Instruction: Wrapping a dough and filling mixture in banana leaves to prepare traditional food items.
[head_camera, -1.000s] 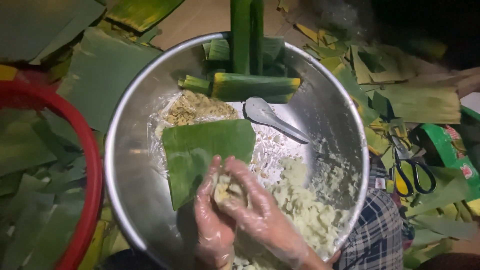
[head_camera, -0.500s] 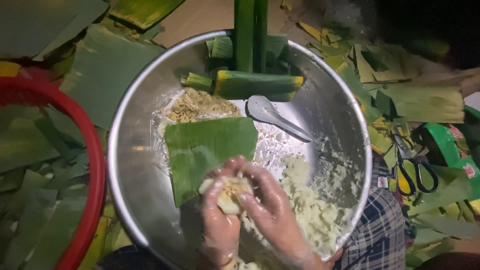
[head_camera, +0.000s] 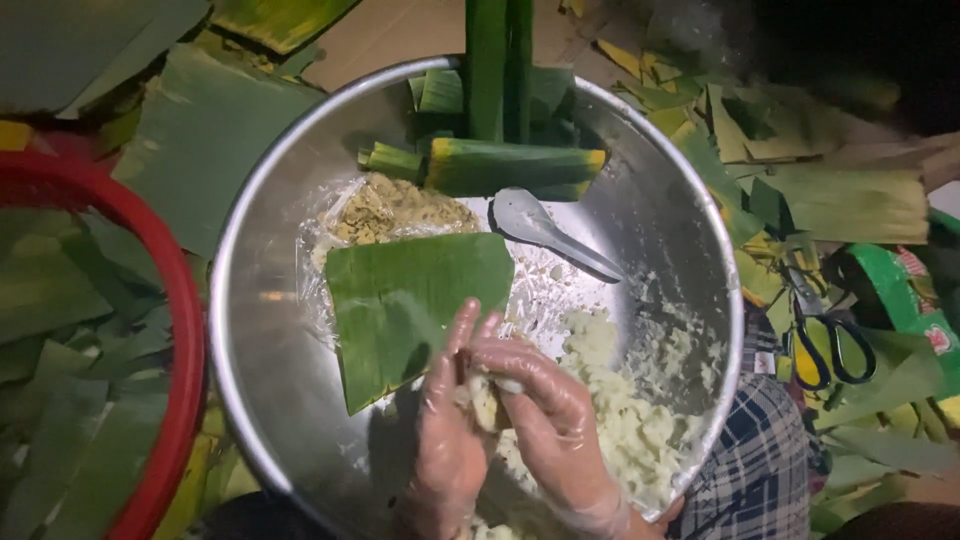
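Steel bowl (head_camera: 280, 330), centre; red basin (head_camera: 180, 330) at 9 o'clock, leaf offcuts all round. In the bowl: cut leaf (head_camera: 410, 300) lying flat mid-bowl; pale mash (head_camera: 630, 420) at 4 o'clock; brown filling (head_camera: 390, 210) at 11; spoon (head_camera: 545, 230) at 1; folded leaf parcels (head_camera: 510, 165) at 12. Scissors (head_camera: 825, 340) outside, 3 o'clock. Left hand (head_camera: 450, 430) and right hand (head_camera: 545, 410), gloved, cupped closed around a lump (head_camera: 485, 400) at 6 o'clock, pressed tighter than a second ago, now beside the leaf's edge: shaping appears nearly done.
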